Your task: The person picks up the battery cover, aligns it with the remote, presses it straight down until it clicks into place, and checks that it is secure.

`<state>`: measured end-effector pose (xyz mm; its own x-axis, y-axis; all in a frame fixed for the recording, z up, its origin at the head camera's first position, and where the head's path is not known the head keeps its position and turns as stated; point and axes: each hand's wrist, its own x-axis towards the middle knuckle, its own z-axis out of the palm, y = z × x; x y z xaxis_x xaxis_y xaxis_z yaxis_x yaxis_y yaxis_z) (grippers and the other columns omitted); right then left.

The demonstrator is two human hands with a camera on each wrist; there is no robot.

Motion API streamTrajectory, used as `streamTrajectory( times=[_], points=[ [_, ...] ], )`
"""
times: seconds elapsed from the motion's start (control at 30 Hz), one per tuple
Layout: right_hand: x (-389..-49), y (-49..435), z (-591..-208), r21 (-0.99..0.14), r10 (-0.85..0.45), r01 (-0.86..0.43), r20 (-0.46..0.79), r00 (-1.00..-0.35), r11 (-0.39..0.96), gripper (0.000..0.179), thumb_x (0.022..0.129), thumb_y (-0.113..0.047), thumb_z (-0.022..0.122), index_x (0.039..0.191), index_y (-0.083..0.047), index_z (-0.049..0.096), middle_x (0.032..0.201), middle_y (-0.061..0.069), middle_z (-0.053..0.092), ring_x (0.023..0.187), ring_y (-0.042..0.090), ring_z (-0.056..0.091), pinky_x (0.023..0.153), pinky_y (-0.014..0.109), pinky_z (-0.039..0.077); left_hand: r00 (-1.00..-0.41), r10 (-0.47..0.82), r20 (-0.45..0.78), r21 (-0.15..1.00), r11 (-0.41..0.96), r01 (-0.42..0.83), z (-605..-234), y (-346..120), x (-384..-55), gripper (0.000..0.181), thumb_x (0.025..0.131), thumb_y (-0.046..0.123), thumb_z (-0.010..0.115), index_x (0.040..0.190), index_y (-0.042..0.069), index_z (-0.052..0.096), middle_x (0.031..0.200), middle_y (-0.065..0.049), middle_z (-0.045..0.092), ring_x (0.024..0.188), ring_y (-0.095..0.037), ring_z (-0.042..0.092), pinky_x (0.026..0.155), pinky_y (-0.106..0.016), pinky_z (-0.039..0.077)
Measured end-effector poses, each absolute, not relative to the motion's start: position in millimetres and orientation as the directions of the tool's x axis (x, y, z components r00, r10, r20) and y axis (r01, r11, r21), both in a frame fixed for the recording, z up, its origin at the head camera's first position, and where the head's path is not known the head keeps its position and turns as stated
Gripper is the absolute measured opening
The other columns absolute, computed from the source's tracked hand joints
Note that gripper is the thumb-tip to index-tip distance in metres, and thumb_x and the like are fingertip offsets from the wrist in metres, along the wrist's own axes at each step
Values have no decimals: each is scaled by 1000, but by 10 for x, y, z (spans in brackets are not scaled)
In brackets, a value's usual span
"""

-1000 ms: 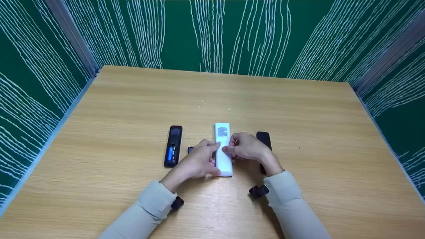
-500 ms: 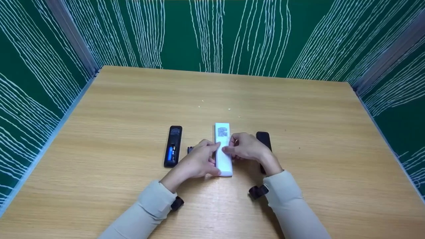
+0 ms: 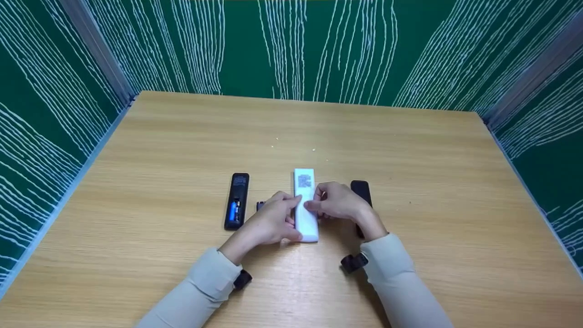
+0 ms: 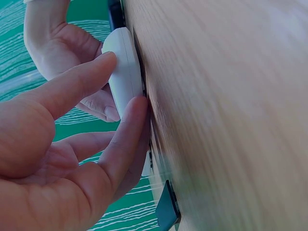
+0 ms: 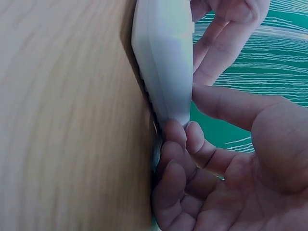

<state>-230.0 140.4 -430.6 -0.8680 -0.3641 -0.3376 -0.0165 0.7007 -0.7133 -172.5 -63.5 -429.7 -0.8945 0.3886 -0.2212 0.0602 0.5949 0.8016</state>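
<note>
A white remote control (image 3: 309,223) lies face down in the middle of the head view, a printed label near its far end. On its left side my left hand (image 3: 269,219) holds it, thumb at the near end and a finger farther up the back. From the right, my right hand (image 3: 339,202) grips it, with the thumb on the back and the fingers curled at the edge. In the right wrist view, those curled fingertips (image 5: 174,134) meet the side of the white remote control (image 5: 166,62). The undersides of both hands are partly hidden in the head view.
Left of the hands lies a black remote control (image 3: 239,182), its compartment uncovered and a blue battery (image 3: 233,211) inside. A small dark piece (image 3: 260,205) shows behind the left hand. Another black remote control (image 3: 360,188) lies partly under the right forearm. Green walls edge the wooden table (image 3: 205,136).
</note>
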Motion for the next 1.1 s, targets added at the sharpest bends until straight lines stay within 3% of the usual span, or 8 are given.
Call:
streamTrajectory(
  times=[1.1],
  points=[
    [-2323,1556,-4235,-659,-471,-119,-388,-792,743,25,101,-32,72,92,-10,64,78,4,73,69,16,64,63,25,51,-899,365,-242,800,600,28,-4293,-640,-1723,99,78,-2,91,162,4,39,148,-10,49,100,-14,65,85,-23,59]
  ],
)
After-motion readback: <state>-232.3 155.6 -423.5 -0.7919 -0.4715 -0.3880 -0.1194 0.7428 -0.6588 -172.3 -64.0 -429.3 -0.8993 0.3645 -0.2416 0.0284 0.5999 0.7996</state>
